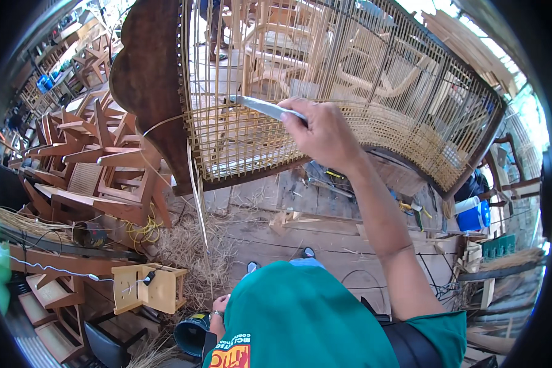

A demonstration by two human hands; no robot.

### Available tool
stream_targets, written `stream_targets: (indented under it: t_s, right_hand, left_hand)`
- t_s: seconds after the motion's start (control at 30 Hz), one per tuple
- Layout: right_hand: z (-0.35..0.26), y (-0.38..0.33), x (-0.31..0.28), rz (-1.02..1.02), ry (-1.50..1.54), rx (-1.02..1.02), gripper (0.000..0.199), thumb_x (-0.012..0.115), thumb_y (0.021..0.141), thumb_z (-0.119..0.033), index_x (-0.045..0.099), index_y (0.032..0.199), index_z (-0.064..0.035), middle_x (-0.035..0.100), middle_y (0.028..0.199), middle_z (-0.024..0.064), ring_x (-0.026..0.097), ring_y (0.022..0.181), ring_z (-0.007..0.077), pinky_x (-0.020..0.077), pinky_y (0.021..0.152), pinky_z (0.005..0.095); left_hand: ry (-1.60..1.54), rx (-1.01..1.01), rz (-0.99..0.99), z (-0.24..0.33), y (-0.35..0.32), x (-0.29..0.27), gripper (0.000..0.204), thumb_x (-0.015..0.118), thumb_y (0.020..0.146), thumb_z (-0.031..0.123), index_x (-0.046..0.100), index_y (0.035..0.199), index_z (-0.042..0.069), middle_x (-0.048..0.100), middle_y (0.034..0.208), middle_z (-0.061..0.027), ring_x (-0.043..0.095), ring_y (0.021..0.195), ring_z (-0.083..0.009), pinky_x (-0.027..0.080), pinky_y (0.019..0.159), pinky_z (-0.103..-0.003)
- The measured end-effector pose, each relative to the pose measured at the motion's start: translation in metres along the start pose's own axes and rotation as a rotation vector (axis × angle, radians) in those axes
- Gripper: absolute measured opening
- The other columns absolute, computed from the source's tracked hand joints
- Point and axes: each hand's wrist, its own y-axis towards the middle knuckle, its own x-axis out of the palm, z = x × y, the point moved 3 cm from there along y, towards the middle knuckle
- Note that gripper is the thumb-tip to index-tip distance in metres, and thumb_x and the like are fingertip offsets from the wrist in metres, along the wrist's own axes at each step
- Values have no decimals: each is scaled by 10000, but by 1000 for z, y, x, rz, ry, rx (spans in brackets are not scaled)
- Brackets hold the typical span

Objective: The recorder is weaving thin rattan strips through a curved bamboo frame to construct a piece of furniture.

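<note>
A curved wooden frame [148, 67] with cane webbing [245, 138] stands in front of me. Its lower part is closely woven, while upright strands run openly above. My right hand [322, 132] is closed round a long, flat, pale metal tool [260, 105], knife-like in shape. The tool's narrow tip is at the webbing near the frame's left side. Loose cane strands [199, 202] trail from the frame's lower left corner toward the floor. Low beside my body is my left hand [220, 303], mostly hidden by my green shirt; its fingers do not show clearly.
Stacked wooden chair frames [104, 159] fill the left side. Cane scraps [190, 245] litter the floor. A small light wooden stool [147, 288] and a dark bucket [191, 334] are at lower left. On the right stands a blue bucket [474, 216]. Another person's legs [214, 30] show behind the frame.
</note>
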Motion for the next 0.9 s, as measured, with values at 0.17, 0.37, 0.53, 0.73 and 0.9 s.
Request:
stream_targets:
  t_s: [0.17, 0.37, 0.53, 0.73, 0.9]
  right_hand:
    - [-8, 17, -16, 349, 187, 57, 284, 729, 1280, -143, 930, 1449, -37, 843, 813, 60, 638, 544, 69, 476, 430, 276]
    - [-2, 26, 1, 106, 127, 70, 235, 738, 1275, -140, 933, 1343, -29, 834, 808, 42, 650, 554, 79, 451, 415, 289]
    - [-19, 51, 12, 370, 146, -80, 212, 724, 1309, -168, 865, 1395, -35, 789, 807, 34, 642, 564, 69, 435, 410, 266]
    - [24, 13, -12, 274, 118, 96, 229, 854, 1279, -202, 963, 1438, -80, 855, 941, -26, 707, 766, 47, 519, 651, 290]
    - [234, -121, -74, 561, 368, 415, 196, 858, 1289, -255, 897, 1373, -83, 731, 908, -69, 630, 776, 59, 518, 706, 314]
  left_hand:
    - [-174, 23, -35, 17, 14, -8, 486, 931, 1216, 526, 978, 1248, 43, 920, 1040, -14, 825, 812, -121, 630, 703, -324]
    - [-360, -198, -148, 16, 33, 9, 564, 947, 1198, 533, 951, 1472, 40, 975, 1218, -89, 924, 1065, -203, 736, 911, -394]
    - [-482, -198, -279, 27, 54, 18, 492, 980, 1189, 490, 911, 1381, 43, 911, 1090, -56, 843, 802, -165, 588, 614, -329]
    - [-519, -199, -364, 32, 76, 24, 417, 953, 1211, 474, 900, 1310, 72, 818, 948, -9, 676, 644, -118, 484, 543, -316]
    - [-758, -175, -170, 21, 48, 59, 362, 886, 1277, 414, 805, 1441, 101, 808, 1062, -15, 661, 716, -111, 441, 538, -274]
